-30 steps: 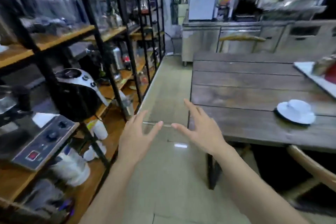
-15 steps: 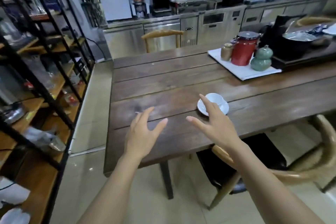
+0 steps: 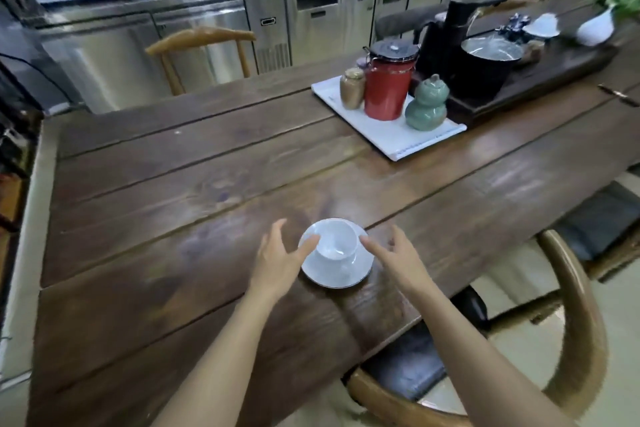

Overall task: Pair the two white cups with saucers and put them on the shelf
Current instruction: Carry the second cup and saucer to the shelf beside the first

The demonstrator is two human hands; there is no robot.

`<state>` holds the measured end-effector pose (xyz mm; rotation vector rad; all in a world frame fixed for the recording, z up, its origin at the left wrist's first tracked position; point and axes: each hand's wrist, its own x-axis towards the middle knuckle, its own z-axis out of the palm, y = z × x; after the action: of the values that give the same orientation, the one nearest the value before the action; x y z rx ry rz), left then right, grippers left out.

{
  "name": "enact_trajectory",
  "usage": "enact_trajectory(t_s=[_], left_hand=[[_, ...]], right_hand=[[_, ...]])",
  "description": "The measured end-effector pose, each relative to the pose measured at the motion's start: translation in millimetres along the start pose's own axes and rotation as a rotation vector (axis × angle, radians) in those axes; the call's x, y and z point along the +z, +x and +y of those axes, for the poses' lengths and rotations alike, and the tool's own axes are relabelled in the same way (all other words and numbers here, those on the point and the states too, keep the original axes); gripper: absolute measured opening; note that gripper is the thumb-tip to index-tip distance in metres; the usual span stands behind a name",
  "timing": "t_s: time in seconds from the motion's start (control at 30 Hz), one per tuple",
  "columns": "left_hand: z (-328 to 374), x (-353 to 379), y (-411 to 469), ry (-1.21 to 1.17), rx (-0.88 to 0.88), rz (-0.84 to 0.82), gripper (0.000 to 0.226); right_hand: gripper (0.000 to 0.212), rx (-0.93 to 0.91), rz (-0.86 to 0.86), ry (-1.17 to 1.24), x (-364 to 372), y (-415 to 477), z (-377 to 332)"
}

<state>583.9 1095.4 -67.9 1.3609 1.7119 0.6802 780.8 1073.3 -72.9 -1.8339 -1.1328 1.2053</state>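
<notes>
Flanking cup on saucer, open hands

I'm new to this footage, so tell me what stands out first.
A white cup sits on a saucer near the table's front edge, with the open left hand and right hand flanking it. Farther back on the right, a red canister and green gourd jar stand on a white tray.

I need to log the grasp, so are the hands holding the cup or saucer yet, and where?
Nothing is held yet. The left hand and right hand are open either side of the cup on its saucer.
</notes>
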Motion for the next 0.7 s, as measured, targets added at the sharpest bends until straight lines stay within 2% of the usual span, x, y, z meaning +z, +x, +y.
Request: enact_trajectory(t_s=[0.1, 0.17, 0.3, 0.4, 0.5, 0.57, 0.7], left_hand=[[-5.9, 15.6, 23.4, -0.126, -0.154, -0.058, 0.089], [-8.7, 20.3, 35.8, -0.25, -0.294, -0.091, 0.088], [-13.3, 23.5, 48.6, -0.37, -0.489, -0.205, 0.075], [-18.0, 26.4, 54.5, -0.431, -0.508, -0.26, 0.052], [-17.4, 27.4, 53.4, -0.451, -0.486, -0.253, 0.03], [-16.0, 25.6, 48.7, -0.448, -0.461, -0.23, 0.033], [-10.0, 9.4, 33.6, -0.465, -0.404, -0.153, 0.044]], right_hand=[[0.101, 0.163, -0.027, 0.072, 2.0, 28.5, 6.0], [0.104, 0.225, -0.063, 0.084, 5.4, 43.6, 5.5], [0.077, 0.32, -0.141, 0.078, 15.2, 61.8, 5.5], [0.058, 0.342, -0.16, 0.061, 19.9, 71.3, 8.8], [0.056, 0.343, -0.183, 0.066, 23.5, 74.2, 10.1], [0.057, 0.32, -0.166, 0.083, 26.1, 72.7, 10.0], [0.045, 0.222, -0.174, 0.188, 33.8, 60.7, -5.2]])
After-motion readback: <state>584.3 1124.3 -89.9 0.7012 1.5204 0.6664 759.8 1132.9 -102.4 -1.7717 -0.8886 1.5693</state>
